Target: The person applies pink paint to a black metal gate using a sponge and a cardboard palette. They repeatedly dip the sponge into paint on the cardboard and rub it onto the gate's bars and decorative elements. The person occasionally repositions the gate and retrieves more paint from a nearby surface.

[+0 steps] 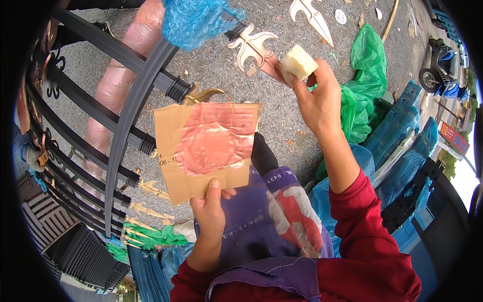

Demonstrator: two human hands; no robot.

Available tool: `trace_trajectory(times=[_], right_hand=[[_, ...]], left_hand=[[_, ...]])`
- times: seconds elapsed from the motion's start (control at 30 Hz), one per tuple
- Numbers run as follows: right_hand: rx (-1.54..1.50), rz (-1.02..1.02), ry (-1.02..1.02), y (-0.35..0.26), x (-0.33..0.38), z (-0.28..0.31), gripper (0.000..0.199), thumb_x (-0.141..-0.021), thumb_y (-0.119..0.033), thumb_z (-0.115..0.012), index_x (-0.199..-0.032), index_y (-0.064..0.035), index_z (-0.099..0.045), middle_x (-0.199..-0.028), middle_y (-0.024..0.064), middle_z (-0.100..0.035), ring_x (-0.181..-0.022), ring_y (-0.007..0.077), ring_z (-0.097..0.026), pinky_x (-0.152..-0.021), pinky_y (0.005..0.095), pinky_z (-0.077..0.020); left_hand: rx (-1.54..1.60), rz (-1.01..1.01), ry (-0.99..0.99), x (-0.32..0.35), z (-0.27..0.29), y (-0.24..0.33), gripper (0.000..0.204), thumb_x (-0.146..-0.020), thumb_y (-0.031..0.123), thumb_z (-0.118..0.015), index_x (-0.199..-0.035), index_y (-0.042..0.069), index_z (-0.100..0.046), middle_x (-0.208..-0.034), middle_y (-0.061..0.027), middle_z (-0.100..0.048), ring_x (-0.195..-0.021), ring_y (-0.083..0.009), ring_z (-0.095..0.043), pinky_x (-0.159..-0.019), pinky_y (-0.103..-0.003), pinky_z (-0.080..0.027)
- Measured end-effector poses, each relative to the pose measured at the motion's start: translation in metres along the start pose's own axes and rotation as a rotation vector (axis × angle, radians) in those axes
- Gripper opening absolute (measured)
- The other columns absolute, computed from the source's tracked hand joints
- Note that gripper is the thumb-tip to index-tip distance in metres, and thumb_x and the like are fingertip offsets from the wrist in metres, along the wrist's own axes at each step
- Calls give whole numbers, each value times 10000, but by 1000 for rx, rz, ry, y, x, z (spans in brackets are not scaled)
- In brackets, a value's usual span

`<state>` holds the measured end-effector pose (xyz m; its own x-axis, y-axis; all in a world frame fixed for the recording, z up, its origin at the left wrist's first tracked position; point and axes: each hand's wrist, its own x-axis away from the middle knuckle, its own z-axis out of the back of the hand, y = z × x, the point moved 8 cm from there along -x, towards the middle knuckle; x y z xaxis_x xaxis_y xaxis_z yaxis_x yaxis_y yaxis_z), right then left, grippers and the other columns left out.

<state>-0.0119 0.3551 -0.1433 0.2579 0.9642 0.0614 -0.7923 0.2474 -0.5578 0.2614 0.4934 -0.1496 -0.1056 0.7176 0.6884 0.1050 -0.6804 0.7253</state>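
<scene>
My left hand [210, 215] grips the lower edge of a piece of brown cardboard [168, 173], thumb on top. A wet-looking patch of pinkish copper paint [216, 143] covers much of that cardboard. Between the fingers of my right hand [322, 100] is a block of pale yellow sponge [298, 63]. The sponge is by the tip of a spear-shaped fence finial [254, 48]; whether they touch I cannot tell. This finial is cream near its base and pinkish toward the point. Another pale finial [312, 22] points down farther off.
Black metal fence bars [123, 118] run along the left, with more finials [151, 189] at their ends. Pink wrapped tubing [108, 93] lies behind them. Blue plastic [193, 20], green plastic [367, 60] and blue-wrapped bundles [397, 136] surround the gravelly ground. A scooter [443, 70] stands far right.
</scene>
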Motion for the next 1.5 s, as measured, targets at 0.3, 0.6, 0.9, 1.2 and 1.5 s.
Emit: trace_trajectory(times=[0.3,0.6,0.9,1.2,1.5], right_hand=[[-76,272,-39,-38,7,-21,198,-733,-41,-705,-909,-41,-614,-789,91,-549,-718,254,-517,-633,359,-406],[27,268,-1,-4,-7,-4,190,-786,-104,-713,-928,-20,-619,-771,74,-567,-667,173,-537,-623,311,-430],[-249,-8,49,44,32,8,205,-772,-127,-712,-882,-8,-588,-753,108,-492,-673,251,-482,-608,354,-396],[-777,-150,3,-28,100,1,206,-860,-51,-640,-1056,8,-619,-1027,95,-634,-1000,173,-573,-881,300,-446],[-458,390,-213,-215,147,-72,346,-679,24,-635,-1022,-21,-642,-1016,90,-657,-950,268,-595,-848,349,-450]], left_hand=[[41,-45,129,-1,18,8,216,-955,140,-487,-887,-34,-596,-730,-103,-638,-610,-135,-584,-552,-247,-428],[124,-55,163,6,6,8,217,-946,167,-521,-885,-26,-599,-757,-105,-637,-593,-152,-584,-548,-260,-429],[160,-31,145,17,7,-1,209,-945,181,-525,-899,-13,-589,-738,-105,-626,-607,-156,-580,-558,-267,-432],[197,-52,68,11,43,-7,210,-961,145,-507,-935,-39,-606,-785,-93,-646,-635,-135,-613,-571,-245,-453],[99,-84,-37,18,135,-11,184,-958,121,-520,-959,-50,-587,-818,-76,-642,-641,-111,-604,-566,-237,-443]])
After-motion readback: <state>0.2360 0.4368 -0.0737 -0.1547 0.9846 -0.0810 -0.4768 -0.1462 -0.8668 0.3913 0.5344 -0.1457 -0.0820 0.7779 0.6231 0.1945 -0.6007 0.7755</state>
